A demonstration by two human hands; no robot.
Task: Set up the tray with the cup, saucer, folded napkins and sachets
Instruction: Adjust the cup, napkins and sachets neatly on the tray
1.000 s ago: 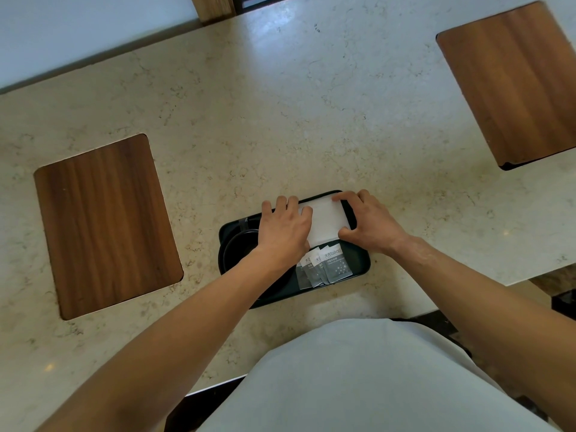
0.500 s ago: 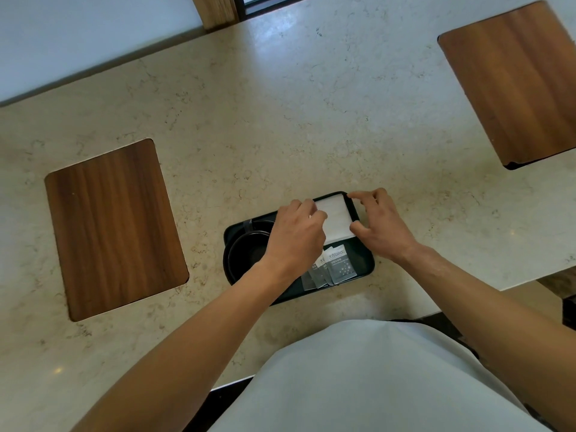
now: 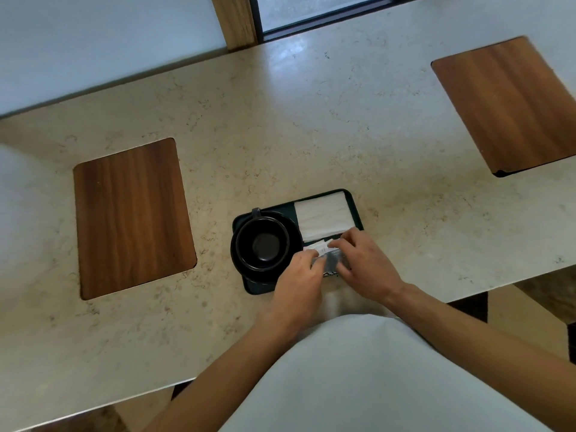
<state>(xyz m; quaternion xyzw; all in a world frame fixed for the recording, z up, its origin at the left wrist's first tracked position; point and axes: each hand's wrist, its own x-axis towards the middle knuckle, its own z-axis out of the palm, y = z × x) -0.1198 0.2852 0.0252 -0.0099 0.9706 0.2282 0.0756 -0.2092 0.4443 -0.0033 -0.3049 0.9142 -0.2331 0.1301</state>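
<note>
A dark rectangular tray (image 3: pixel 355 203) lies on the stone counter near its front edge. On its left half a black cup (image 3: pixel 262 243) stands upright on a black saucer (image 3: pixel 239 267), handle pointing away from me. A white folded napkin (image 3: pixel 322 217) fills the tray's far right part. Just below it lie several small sachets (image 3: pixel 325 256), white and grey. My left hand (image 3: pixel 300 277) and my right hand (image 3: pixel 364 265) both rest on the sachets, fingertips pinching their edges. The tray's near right corner is hidden under my hands.
Two wooden inset panels sit in the counter, one at the left (image 3: pixel 132 218) and one at the far right (image 3: pixel 511 104). A wall and a window frame (image 3: pixel 238 21) run along the counter's far side. The counter's front edge is close to my body.
Both hands came off the napkin and moved toward me onto the sachets. The cup and saucer, hidden by my left hand before, now show fully.
</note>
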